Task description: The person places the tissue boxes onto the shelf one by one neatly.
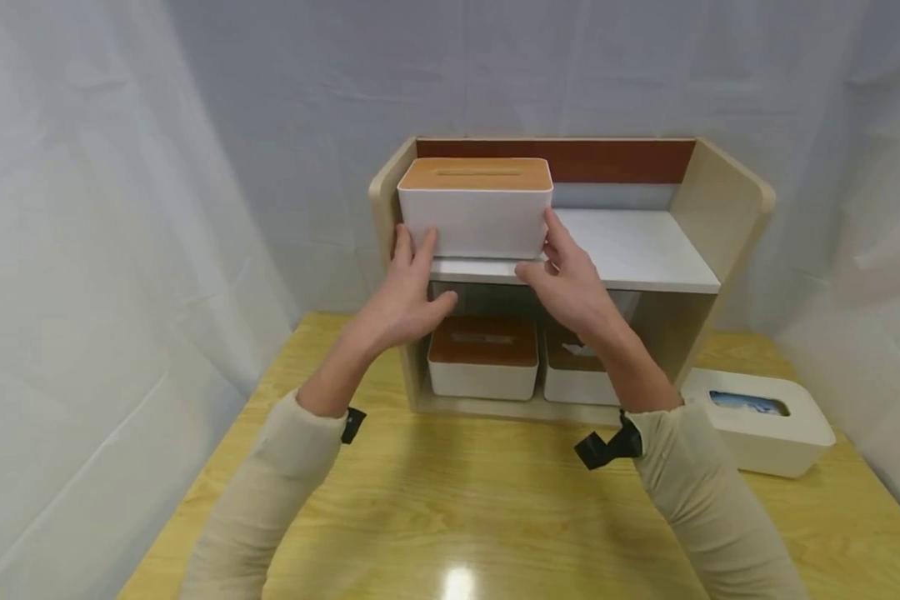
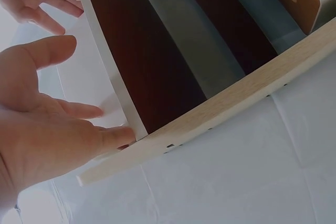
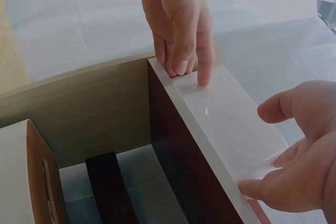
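A white tissue box (image 1: 474,221) with a wooden slotted lid stands upright at the left end of the upper shelf (image 1: 630,250). My left hand (image 1: 408,292) touches the lower left of its front with extended fingers, the thumb held away from it. On the other side, fingers of my right hand (image 1: 570,279) rest at the box's right edge, and the thumb is near its lower front corner. The right wrist view shows the white box face (image 3: 231,124) between the left hand (image 3: 181,19) and the right hand (image 3: 302,150). Both palms are off the box.
Below, the lower shelf holds a white tissue box with a brown lid (image 1: 483,379) and a second one (image 1: 577,383), partly behind the right forearm. A white box with an oval opening (image 1: 765,421) sits on the wooden table (image 1: 457,500), right of the shelf unit. White sheeting (image 1: 307,100) surrounds the table.
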The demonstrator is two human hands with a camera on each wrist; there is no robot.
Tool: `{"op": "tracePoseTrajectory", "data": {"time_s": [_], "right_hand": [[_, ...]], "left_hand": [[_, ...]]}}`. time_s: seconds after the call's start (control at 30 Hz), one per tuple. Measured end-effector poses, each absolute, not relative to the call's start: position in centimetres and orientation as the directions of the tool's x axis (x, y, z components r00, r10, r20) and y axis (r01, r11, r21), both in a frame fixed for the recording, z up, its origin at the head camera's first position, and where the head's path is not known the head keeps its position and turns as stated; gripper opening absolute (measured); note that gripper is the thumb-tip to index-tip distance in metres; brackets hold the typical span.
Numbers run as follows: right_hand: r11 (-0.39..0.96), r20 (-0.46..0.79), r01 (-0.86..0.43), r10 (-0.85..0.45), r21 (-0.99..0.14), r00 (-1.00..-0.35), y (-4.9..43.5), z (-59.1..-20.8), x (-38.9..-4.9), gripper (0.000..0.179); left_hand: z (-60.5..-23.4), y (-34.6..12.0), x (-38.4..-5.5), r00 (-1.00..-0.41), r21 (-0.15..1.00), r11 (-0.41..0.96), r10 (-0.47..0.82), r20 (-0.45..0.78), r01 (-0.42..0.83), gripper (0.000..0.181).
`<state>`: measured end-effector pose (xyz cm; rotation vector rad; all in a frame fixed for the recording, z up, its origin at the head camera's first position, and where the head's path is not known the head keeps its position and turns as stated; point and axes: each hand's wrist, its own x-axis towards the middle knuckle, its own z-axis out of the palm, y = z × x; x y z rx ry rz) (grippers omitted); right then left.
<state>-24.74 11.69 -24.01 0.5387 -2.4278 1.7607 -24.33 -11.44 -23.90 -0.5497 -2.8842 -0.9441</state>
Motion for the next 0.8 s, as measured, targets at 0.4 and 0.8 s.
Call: {"op": "tracePoseTrajectory", "data": {"time_s": [0.4,0.8], "right_hand": [[0.307,0.252,-0.308,-0.209,-0.900,-0.945,12.1,-24.3,-23.6,0.079],[0.255,0.301,-0.345,-0.197,-0.903,-0.933,14.0,-25.7,-19.8,0.069]], "left_hand": [[-24.3,-12.6,-23.5,-0.919,0.587,0.710,0.340,0.198,0.389,0.084],[-26.1,-12.8,-20.8,-0.876,0.566,0.670,0.395,0.277,0.481,0.085]]}}
